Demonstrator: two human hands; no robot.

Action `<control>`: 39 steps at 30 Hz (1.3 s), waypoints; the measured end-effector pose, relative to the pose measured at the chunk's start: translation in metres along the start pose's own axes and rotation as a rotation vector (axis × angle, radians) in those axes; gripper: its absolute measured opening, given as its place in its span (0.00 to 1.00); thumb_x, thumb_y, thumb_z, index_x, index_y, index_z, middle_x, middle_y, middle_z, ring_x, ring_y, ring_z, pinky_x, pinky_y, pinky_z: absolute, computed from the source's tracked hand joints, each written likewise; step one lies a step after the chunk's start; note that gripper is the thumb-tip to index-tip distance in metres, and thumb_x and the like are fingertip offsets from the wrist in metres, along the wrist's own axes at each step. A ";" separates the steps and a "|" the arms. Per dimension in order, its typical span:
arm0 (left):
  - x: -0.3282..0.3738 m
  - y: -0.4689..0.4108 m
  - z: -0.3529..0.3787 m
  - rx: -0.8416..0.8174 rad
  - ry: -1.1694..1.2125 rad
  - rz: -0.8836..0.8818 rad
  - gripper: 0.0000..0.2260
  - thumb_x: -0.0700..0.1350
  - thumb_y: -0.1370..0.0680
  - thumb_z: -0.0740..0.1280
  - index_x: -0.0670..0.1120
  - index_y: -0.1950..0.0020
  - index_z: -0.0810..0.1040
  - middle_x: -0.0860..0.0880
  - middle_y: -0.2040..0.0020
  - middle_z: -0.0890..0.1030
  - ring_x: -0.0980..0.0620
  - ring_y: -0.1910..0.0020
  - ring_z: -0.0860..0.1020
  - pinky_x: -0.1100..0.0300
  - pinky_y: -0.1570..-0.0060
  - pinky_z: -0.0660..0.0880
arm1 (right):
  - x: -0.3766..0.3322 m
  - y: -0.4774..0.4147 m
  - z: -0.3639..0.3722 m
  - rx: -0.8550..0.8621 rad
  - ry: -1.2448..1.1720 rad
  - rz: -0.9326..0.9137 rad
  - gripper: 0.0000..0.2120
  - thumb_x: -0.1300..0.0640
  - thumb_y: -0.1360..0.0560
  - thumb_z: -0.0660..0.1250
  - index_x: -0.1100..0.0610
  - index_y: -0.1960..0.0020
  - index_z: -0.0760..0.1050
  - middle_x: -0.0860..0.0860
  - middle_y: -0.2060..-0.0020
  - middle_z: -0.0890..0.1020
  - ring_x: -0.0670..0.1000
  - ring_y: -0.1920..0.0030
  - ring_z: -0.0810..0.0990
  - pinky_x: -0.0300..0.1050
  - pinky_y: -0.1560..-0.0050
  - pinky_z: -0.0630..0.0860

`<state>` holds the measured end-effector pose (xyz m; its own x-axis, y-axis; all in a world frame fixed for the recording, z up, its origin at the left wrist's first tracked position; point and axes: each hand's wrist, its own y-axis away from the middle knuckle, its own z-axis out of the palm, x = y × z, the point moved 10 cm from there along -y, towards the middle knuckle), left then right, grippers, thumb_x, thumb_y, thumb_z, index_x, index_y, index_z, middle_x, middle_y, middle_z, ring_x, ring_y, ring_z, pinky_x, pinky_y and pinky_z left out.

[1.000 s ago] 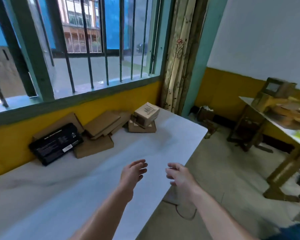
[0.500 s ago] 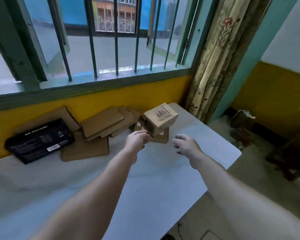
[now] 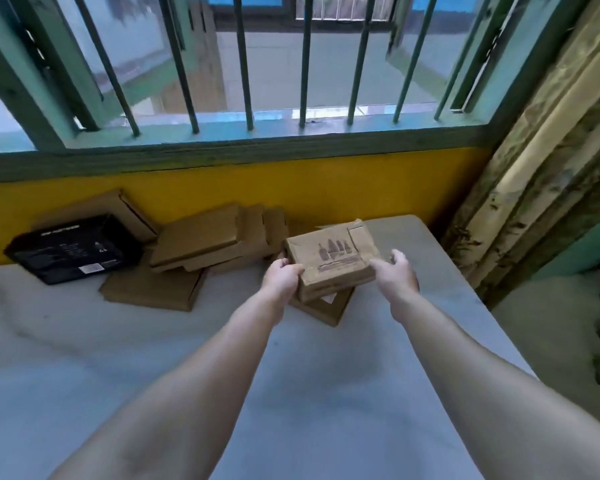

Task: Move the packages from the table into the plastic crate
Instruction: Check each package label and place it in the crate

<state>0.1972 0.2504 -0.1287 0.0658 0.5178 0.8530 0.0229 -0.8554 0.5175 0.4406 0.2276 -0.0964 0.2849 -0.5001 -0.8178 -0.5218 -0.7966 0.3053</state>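
Both hands have closed in since half a second ago! The left hand (image 3: 281,277), which was only brushing the near corner of the box (image 3: 329,258), now curls its fingers round the box's left edge. The right hand (image 3: 395,275), which hung apart in the air, is now on the right edge, thumb on top and fingers wrapped behind. So it's a two-handed clamp, the box pinched between them.

The box sits just right of the frame's centre, at the far end of the table (image 3: 222,358). It is tilted, with its printed top facing the camera. Directly under it lies a flat package (image 3: 326,308), poking out at the lower right. Whether the box touches it cannot be told.

Over to the left, a stack of brown packages (image 3: 201,237) fans out against the yellow wall (image 3: 326,181). One single brown package (image 3: 153,291) lies partly beneath the stack, nearer the camera. Further left, a black package (image 3: 73,251) leans on another brown carton at the wall.

Across the top of the frame run the green window bars (image 3: 243,64). A patterned curtain (image 3: 534,168) hangs down the right side.
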 end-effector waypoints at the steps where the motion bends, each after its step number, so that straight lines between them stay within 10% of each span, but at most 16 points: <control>1: -0.003 -0.003 0.008 0.009 -0.001 -0.021 0.22 0.46 0.19 0.63 0.46 0.25 0.67 0.49 0.31 0.75 0.53 0.44 0.74 0.65 0.58 0.71 | 0.004 -0.013 0.002 -0.032 -0.008 0.017 0.31 0.47 0.23 0.65 0.51 0.23 0.60 0.54 0.27 0.69 0.60 0.31 0.69 0.52 0.37 0.69; 9: -0.029 -0.010 0.007 0.044 0.065 -0.025 0.24 0.48 0.20 0.64 0.48 0.25 0.65 0.48 0.30 0.74 0.47 0.33 0.73 0.48 0.30 0.68 | 0.013 -0.027 0.019 -0.066 -0.141 -0.030 0.13 0.50 0.23 0.63 0.50 0.39 0.76 0.50 0.48 0.81 0.52 0.51 0.76 0.44 0.53 0.70; 16: -0.006 0.026 -0.077 0.155 0.335 0.261 0.19 0.34 0.26 0.62 0.46 0.36 0.73 0.46 0.40 0.81 0.49 0.42 0.80 0.58 0.50 0.76 | 0.009 0.009 0.053 -0.170 -0.443 -0.012 0.12 0.46 0.21 0.62 0.53 0.56 0.77 0.48 0.58 0.83 0.48 0.56 0.79 0.44 0.58 0.73; 23: -0.001 0.056 -0.127 0.133 0.362 0.280 0.21 0.61 0.18 0.51 0.60 0.39 0.81 0.56 0.40 0.83 0.57 0.39 0.78 0.56 0.39 0.71 | -0.034 0.058 0.088 -0.342 -0.613 -0.081 0.06 0.57 0.20 0.64 0.53 0.51 0.80 0.56 0.51 0.84 0.52 0.54 0.81 0.45 0.55 0.77; 33: 0.001 0.074 -0.176 0.082 0.527 0.380 0.22 0.33 0.25 0.51 0.44 0.35 0.75 0.43 0.43 0.82 0.48 0.49 0.80 0.57 0.59 0.77 | -0.056 0.091 0.122 -0.457 -0.647 -0.052 0.19 0.71 0.24 0.58 0.54 0.43 0.80 0.55 0.53 0.86 0.52 0.56 0.84 0.47 0.59 0.82; 39: -0.005 0.075 -0.179 0.105 0.557 0.288 0.22 0.62 0.19 0.51 0.57 0.39 0.82 0.46 0.43 0.84 0.46 0.43 0.82 0.51 0.52 0.80 | -0.061 0.111 0.134 -0.537 -0.752 -0.090 0.20 0.75 0.24 0.59 0.56 0.43 0.80 0.54 0.50 0.86 0.49 0.56 0.85 0.44 0.59 0.83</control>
<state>0.0199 0.1866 -0.0821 -0.4447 0.1726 0.8789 0.1811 -0.9437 0.2770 0.2577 0.2153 -0.0780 -0.3878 -0.2266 -0.8935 -0.0267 -0.9661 0.2567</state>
